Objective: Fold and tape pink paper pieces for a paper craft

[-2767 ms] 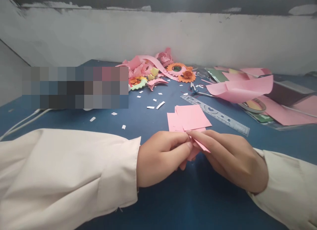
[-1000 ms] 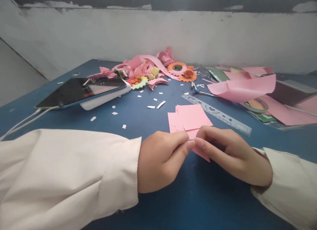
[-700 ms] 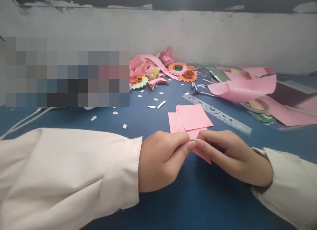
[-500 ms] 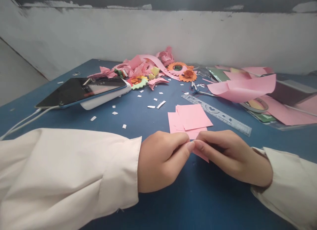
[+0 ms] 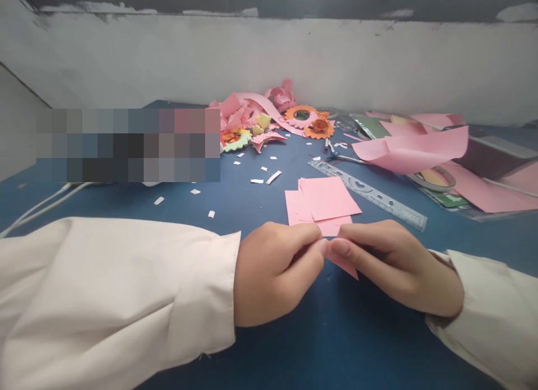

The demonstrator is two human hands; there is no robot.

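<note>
Both hands meet at the fingertips above the blue table. My left hand [image 5: 279,273] is closed, thumb pressed to the forefinger. Facing it, my right hand [image 5: 395,264] pinches the same small piece of pink paper [image 5: 345,265]. Only a pointed lower corner of that paper shows; my fingers hide most of it. Just beyond the hands lies a loose stack of pink paper squares [image 5: 330,198]. A clear plastic ruler [image 5: 372,196] rests at an angle beside the stack.
White paper scraps [image 5: 211,214] are scattered to the left. Paper flowers [image 5: 319,126] and crumpled pink paper [image 5: 241,112] lie by the wall. At right are a curled pink sheet [image 5: 414,149], a tape roll [image 5: 435,178] and more pink sheets. A pixelated patch covers the far left.
My right fingertips have shifted slightly, and a little more of the pink paper's corner shows below them. The left hand stays nearly still. A pixelated patch now covers the phone.
</note>
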